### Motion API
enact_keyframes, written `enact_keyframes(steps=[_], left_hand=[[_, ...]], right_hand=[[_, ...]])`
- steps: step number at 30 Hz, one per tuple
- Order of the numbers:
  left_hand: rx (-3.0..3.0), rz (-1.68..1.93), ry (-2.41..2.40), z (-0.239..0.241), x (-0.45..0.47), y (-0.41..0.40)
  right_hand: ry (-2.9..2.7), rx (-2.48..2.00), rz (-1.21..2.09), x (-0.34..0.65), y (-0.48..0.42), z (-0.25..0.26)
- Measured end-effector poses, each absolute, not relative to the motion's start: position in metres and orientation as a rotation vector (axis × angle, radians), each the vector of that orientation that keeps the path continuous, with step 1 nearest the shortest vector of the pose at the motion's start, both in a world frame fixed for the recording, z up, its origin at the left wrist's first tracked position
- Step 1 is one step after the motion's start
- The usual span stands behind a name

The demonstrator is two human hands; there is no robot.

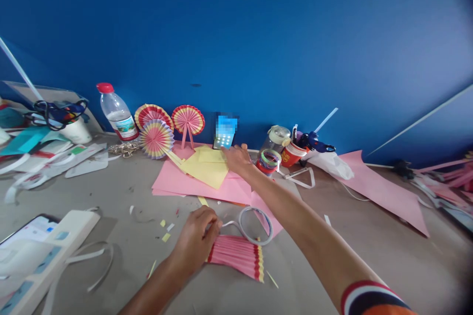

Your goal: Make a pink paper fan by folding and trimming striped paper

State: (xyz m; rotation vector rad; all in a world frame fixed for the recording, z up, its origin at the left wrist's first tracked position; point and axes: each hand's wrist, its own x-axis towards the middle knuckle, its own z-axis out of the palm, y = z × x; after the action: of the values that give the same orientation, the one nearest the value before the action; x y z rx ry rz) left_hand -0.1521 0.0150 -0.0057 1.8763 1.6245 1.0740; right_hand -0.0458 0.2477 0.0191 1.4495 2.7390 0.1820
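My left hand [197, 236] is closed, pinching the gathered end of a pleated pink paper fan [240, 256] with red and yellow edge stripes, lying on the grey table [332, 266]. A roll of white tape [254, 225] sits just beyond the fan. My right hand [236, 158] is stretched far forward, fingers extended, touching the base of a phone [224, 133] propped against the blue wall. Under that hand lie yellow paper sheets [207, 170] on pink sheets [192, 184].
Three finished round paper fans [157, 138] and a water bottle [118, 113] stand at the back left. A jar [277, 139], a red cup [292, 153] and tape rolls sit right of the phone. More pink paper [384, 192] lies right. A white device [40, 251] sits near left.
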Motion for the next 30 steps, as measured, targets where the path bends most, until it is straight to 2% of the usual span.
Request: enact_keyframes(steps=[15, 30], left_hand=[[1.853, 1.032, 1.619, -0.003, -0.152, 0.015], [1.899, 1.079, 1.612, -0.005, -0.152, 0.016]], right_hand=[[2.768, 1.53, 0.215, -0.058, 0.249, 0.034], [2.751, 1.414, 0.166, -0.043, 0.241, 0.021]])
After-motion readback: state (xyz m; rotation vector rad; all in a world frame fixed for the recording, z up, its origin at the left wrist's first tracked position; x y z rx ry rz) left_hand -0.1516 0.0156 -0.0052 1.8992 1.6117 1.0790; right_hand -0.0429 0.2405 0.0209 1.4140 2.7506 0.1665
